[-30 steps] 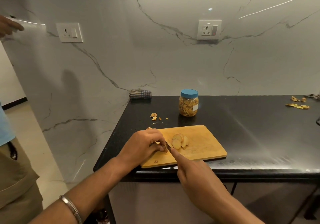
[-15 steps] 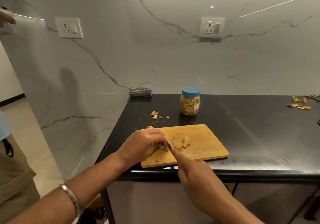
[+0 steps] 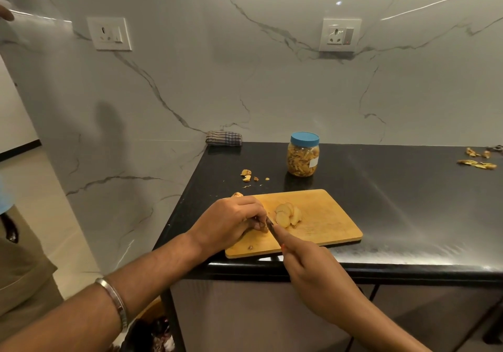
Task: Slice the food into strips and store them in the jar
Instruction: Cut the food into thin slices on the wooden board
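While left hand [image 3: 231,221] pins food, cutting board [image 3: 334,223] overhangs counter edge.

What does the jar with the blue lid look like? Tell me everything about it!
The jar is small, round and see-through, plastic by the look of it. Its blue lid is on. It is nearly full of thin yellowish-brown strips, and a small white label sits on its right side. It stands upright on the black counter, just behind the wooden cutting board and apart from it. Neither hand touches it.
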